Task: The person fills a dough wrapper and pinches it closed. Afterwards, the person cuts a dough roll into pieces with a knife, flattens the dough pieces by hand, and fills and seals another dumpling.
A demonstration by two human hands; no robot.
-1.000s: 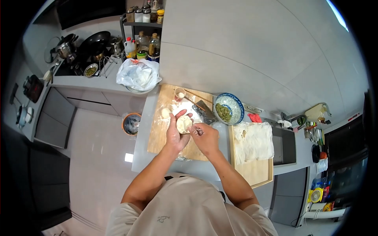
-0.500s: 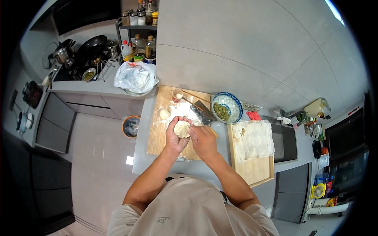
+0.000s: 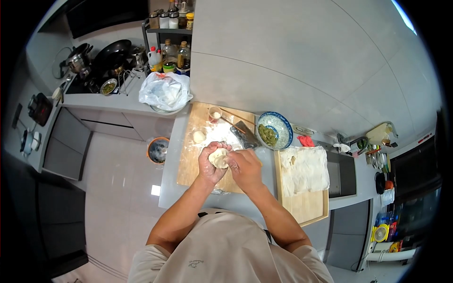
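My left hand [image 3: 210, 170] cups a pleated piece of filled-bun dough [image 3: 218, 159] in its palm, fingers curled around it. My right hand [image 3: 246, 170] pinches the dough's right edge between thumb and fingers. Both hands are dusted with flour. Beneath them lies a wooden board [image 3: 189, 167] with scattered flour [image 3: 225, 134]. A small dough ball [image 3: 199, 137] rests on its left part, near a small clear cup [image 3: 215, 114]. Right of the flour is a dark, flat, blade-like object [image 3: 246, 137]. A blue-and-white bowl [image 3: 284, 126] holds green filling [image 3: 267, 135].
At the right, a wooden tray [image 3: 304, 207] is partly covered by a white cloth [image 3: 304, 170], beside the sink [image 3: 342, 174]. A white plastic bag [image 3: 165, 90] sits at the upper left. An orange-rimmed bucket [image 3: 158, 150] stands on the floor.
The dough's top now looks more gathered and folded than before. The hands stay in nearly the same place, while the whole view has shifted slightly.
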